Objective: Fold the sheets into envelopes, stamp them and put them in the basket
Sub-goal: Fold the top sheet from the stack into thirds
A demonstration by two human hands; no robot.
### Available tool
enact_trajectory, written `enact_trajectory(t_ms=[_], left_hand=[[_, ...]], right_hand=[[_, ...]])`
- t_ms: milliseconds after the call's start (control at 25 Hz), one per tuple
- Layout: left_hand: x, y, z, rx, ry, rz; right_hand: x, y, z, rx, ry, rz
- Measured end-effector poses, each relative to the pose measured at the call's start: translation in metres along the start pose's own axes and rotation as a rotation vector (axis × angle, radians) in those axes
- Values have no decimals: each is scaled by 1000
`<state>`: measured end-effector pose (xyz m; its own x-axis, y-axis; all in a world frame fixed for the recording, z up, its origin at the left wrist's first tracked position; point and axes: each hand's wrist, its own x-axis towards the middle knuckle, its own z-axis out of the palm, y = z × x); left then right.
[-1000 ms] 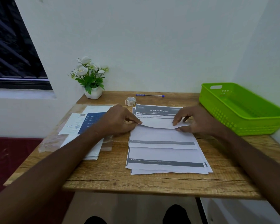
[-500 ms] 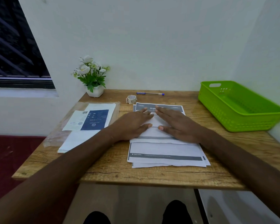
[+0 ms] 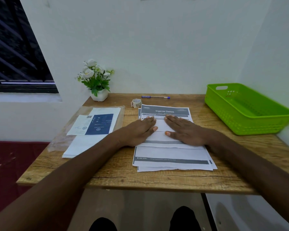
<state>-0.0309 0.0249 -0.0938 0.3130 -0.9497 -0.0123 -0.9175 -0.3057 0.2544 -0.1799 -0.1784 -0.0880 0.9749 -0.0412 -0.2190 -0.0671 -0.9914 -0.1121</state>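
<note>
Pressing flat, both the left hand (image 3: pixel 140 130) and right hand (image 3: pixel 185 130) lie with straight fingers on the folded white printed sheet (image 3: pixel 162 125) atop the paper stack on the wooden table (image 3: pixel 157 179). Creasing seems underway; next likely another fold, before stamping.

Basket (image 3: pixel 245 112) corner beyond right edge

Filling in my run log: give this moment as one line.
step: flattening fold | left hand: flat on folded sheet | right hand: flat on folded sheet | basket: no envelopes seen
</note>
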Motion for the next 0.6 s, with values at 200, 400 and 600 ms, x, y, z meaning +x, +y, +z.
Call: enact_trajectory(t_ms=[200,400,600], left_hand=[[-2,-13,-5,2,52,-46],[-8,-29,-17,-82,130,-99],[-12,-39,-31,-194,97,-142]], right_hand=[[-12,31,-14,91,-108,33],[-17,52,-15,284,30,46],[-11,62,-17,372,294,54]])
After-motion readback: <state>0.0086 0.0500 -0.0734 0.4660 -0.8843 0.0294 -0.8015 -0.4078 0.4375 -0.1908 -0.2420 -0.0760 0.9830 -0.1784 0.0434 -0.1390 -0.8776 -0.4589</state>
